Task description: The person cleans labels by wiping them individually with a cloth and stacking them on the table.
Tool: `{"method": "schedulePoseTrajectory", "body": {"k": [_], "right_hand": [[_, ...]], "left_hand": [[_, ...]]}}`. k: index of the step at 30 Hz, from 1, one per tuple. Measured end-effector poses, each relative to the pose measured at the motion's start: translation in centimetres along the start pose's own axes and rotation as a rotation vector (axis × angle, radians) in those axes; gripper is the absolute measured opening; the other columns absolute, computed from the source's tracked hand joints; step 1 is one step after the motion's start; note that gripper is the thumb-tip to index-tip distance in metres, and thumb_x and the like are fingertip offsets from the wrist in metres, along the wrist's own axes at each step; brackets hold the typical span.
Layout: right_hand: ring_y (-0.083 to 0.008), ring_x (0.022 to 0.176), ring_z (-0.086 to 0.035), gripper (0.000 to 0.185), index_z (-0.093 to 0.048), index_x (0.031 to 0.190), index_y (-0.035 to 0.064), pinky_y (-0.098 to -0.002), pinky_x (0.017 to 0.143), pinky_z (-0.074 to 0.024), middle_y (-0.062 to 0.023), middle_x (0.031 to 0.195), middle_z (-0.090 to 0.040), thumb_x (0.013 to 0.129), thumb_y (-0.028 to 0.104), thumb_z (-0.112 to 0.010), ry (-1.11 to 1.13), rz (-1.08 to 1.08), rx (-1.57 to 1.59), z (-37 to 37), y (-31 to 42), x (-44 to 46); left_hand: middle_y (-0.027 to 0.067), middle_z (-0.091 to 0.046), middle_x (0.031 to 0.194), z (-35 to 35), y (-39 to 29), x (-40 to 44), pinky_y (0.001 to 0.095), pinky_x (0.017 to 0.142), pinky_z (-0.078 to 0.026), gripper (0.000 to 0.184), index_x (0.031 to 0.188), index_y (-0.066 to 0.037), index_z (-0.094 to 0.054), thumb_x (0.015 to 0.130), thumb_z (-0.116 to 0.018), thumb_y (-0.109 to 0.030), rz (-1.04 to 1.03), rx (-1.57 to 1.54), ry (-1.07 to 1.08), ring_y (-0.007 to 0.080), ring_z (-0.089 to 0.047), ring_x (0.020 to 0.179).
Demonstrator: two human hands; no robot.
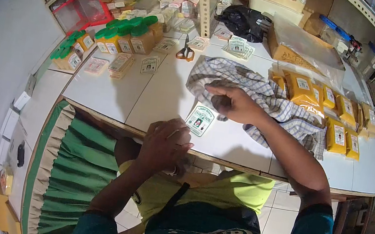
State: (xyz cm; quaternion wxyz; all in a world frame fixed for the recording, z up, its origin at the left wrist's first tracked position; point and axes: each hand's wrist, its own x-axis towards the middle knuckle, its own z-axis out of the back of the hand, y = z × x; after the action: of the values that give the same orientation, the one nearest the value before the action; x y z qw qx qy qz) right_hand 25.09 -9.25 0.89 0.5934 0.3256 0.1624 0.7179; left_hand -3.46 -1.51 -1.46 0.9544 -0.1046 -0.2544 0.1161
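Note:
A white label sticker (201, 120) with green print and a small portrait lies face up near the table's front edge. Beside its lower left corner is my left hand (163, 142), fingers bent around something pale that I cannot make out. My right hand (235, 104) is above the checked cloth (220, 70), just up and right of the label. Its fingers are curled in, and whatever they may hold is hidden. The cloth lies crumpled across the table's middle and right.
Orange-handled scissors (185, 53) lie behind the cloth. Green-lidded jars (141, 40) and label stacks (121, 63) stand left. Yellow pouches (301, 89) sit right, with a cardboard box (302, 52) behind. A perforated metal post (204, 3) rises at the back.

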Motion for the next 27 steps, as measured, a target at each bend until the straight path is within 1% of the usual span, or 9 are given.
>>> {"method": "schedulePoseTrajectory", "body": {"k": [4,6,7,12,14,17,21,24,27], "right_hand": [[-0.0317,0.11,-0.065,0.042,-0.062,0.13,0.0056,-0.0372,0.092,-0.0507,-0.0208,0.114,-0.068,0.088,0.005,-0.064,-0.078,-0.152,-0.191,0.2,1.8,-0.2],[-0.0392,0.086,-0.066,0.03,-0.065,0.117,0.0014,-0.0413,0.079,-0.0524,-0.0217,0.096,-0.067,0.088,0.004,-0.065,-0.275,0.083,-0.383,-0.1,0.5,0.2],[-0.0303,0.073,-0.066,0.016,-0.065,0.106,-0.0006,-0.0379,0.071,-0.0527,-0.0169,0.086,-0.068,0.09,0.004,-0.064,-0.445,0.133,-0.328,-0.5,0.1,0.2],[-0.0288,0.079,-0.069,0.014,-0.067,0.101,-0.0011,-0.0367,0.074,-0.0538,-0.0188,0.088,-0.068,0.092,0.009,-0.066,-0.63,-0.115,0.247,1.2,6.0,1.0],[-0.0325,0.08,-0.069,0.015,-0.067,0.097,-0.001,-0.0413,0.075,-0.0544,-0.0205,0.089,-0.068,0.095,0.012,-0.062,-0.454,0.239,0.178,-0.2,7.5,0.7],[-0.0375,0.1,-0.067,0.022,-0.066,0.093,-0.0052,-0.0444,0.09,-0.053,-0.0234,0.103,-0.068,0.093,0.014,-0.055,0.085,0.273,-0.17,-5.4,6.0,-0.6],[-0.0389,0.127,-0.054,0.036,-0.06,0.119,-0.0114,-0.041,0.109,-0.0443,-0.0292,0.127,-0.059,0.089,0.007,-0.056,-0.032,0.345,-0.393,-4.3,4.1,-0.5],[-0.0375,0.129,-0.053,0.045,-0.053,0.129,-0.0139,-0.0408,0.113,-0.0406,-0.0298,0.132,-0.057,0.089,0.008,-0.055,0.099,0.498,-0.668,-6.2,5.7,-1.8],[-0.0361,0.129,-0.053,0.042,-0.057,0.124,-0.0126,-0.0418,0.112,-0.0403,-0.0298,0.128,-0.059,0.088,0.008,-0.055,-0.028,0.381,-0.411,-5.5,4.1,-1.1]], "left_hand": [[0.0075,-0.065,0.116,-0.1,0.1,-0.2,0.0468,0.102,-0.043,0.031,0.11,-0.01,-0.07,0.083,-0.074,-0.026,-0.024,-0.012,-0.097,0.0292,-0.06,0.116],[0.0068,-0.066,0.115,-0.5,0.3,-0.3,0.0471,0.101,-0.043,0.031,0.109,-0.011,-0.07,0.082,-0.074,-0.026,-0.048,0.001,-0.124,0.0289,-0.06,0.115],[0.0062,-0.066,0.113,-0.7,0.4,-0.3,0.0474,0.101,-0.043,0.031,0.109,-0.011,-0.071,0.082,-0.075,-0.025,-0.074,0.014,-0.154,0.0287,-0.061,0.114],[0.0064,-0.065,0.113,-1.2,0.4,-0.6,0.0469,0.099,-0.044,0.029,0.106,-0.011,-0.073,0.081,-0.075,-0.024,-0.058,0.056,-0.171,0.0292,-0.059,0.117],[0.008,-0.065,0.114,-1.3,0.3,-0.6,0.0466,0.098,-0.044,0.029,0.106,-0.011,-0.073,0.08,-0.075,-0.024,-0.077,0.063,-0.162,0.0307,-0.057,0.118],[0.0112,-0.061,0.108,-1.2,0.0,-0.7,0.0455,0.094,-0.044,0.023,0.097,-0.01,-0.075,0.078,-0.076,-0.024,-0.05,0.089,-0.233,0.0326,-0.056,0.11],[0.0072,-0.053,0.098,-0.9,-0.1,-0.9,0.0455,0.088,-0.041,0.021,0.093,-0.011,-0.074,0.078,-0.075,-0.025,-0.019,0.087,-0.148,0.0294,-0.051,0.098],[0.0069,-0.05,0.093,-1.2,0.4,-0.8,0.0452,0.084,-0.041,0.019,0.093,-0.011,-0.074,0.078,-0.074,-0.023,-0.036,0.076,-0.188,0.0288,-0.05,0.094],[0.0074,-0.05,0.093,-1.1,0.0,-0.9,0.0449,0.084,-0.041,0.02,0.094,-0.011,-0.073,0.077,-0.074,-0.022,-0.031,0.075,-0.183,0.0293,-0.05,0.094]]}}
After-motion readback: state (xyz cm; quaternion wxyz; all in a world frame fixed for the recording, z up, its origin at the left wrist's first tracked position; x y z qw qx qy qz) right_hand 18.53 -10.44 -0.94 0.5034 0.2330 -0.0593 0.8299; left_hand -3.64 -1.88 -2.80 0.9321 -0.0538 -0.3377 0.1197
